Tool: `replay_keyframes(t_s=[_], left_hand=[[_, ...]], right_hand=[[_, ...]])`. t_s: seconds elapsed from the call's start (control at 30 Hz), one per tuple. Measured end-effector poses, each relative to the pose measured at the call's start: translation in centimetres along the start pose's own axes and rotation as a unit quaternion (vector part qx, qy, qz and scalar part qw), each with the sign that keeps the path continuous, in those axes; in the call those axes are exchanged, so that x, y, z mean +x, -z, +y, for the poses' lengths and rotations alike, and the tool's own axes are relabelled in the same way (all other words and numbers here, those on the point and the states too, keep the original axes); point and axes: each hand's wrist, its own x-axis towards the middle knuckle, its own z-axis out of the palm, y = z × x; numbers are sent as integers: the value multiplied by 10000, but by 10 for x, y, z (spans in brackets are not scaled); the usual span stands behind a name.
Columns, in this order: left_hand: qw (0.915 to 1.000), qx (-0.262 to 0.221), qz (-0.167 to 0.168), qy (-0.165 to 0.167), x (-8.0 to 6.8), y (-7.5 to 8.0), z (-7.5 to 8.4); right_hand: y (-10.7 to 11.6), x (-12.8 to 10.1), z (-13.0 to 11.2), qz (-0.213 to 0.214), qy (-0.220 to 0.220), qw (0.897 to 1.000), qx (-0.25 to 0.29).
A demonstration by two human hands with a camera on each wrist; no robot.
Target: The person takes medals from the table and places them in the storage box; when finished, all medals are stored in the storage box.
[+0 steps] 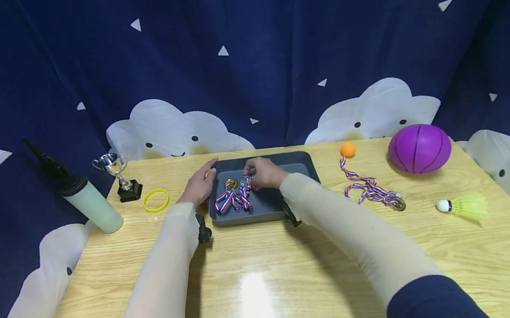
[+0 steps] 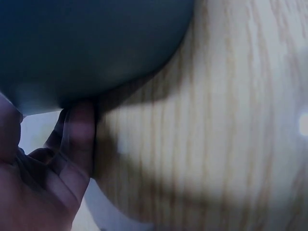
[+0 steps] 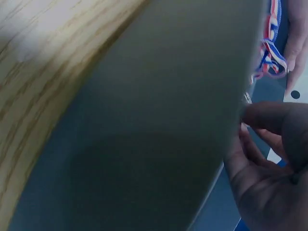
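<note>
No text, label, brand or number can be read in any of the views. The medals (image 1: 233, 194) under the right hand (image 1: 263, 173) are too small to show any lettering. The trophy (image 1: 119, 174) past the left hand (image 1: 200, 185) shows no legible plate either.

1. Bright overhead light leaves a white glare streak on the table (image 1: 254, 299), nearer the person than the tray (image 1: 266, 208).
2. Head view bows at edges.
3. Both wrist views are blurred and dim.
</note>
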Motion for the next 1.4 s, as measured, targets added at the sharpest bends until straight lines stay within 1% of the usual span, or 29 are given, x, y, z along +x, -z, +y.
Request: replay_keyframes(t_s=[0.1,0.2,0.37,0.47,0.53,0.6,0.67,0.73,0.77,0.87,0.97,1.07,1.23,1.33,1.4], left_hand=[[10000,8,31,-43,1,0,-1],[10000,-30,39,-83,3,0,-4],[9999,-114,-7,-42,3,0,-4],[9999,-130,-6,-32,2,0,-4],[9999,-141,-7,-37,1,0,-5],[9999,-167,-13,-17,1,-1,-6],[9998,-184,-35,4,1,-2,-7],[9999,-160,-53,18,0,-2,-6],[9999,-155,-60,19,-1,-2,-6],[9999,-139,-56,21,-2,-1,-2],[9999,-128,-27,34,-2,-1,0],[9999,-127,-32,41,-1,-1,0],[9999,-155,-63,10,1,-1,-2],[9999,-125,-85,25,2,-2,-2],[9999,-123,-93,36,2,-2,-2]], right_hand=[[-2,1,-1,78,8,9993,-374],[-2,1,-3,76,-71,9982,-589],[-3,0,-6,9,-222,9975,-675],[0,-3,-5,-82,-167,9978,-640],[7,-7,-4,-229,-66,9985,-500],[17,-13,-2,-396,119,9989,-242],[32,-21,1,-495,347,9982,-26],[50,-32,6,-468,562,9972,128],[60,-38,11,-380,667,9969,168],[89,-59,29,-14,773,9969,109],[114,-84,54,241,707,9972,48],[133,-110,83,338,613,9975,-47],[152,-155,129,470,371,9973,-431],[156,-179,153,520,217,9955,-761],[157,-193,166,599,138,9924,-1062]])
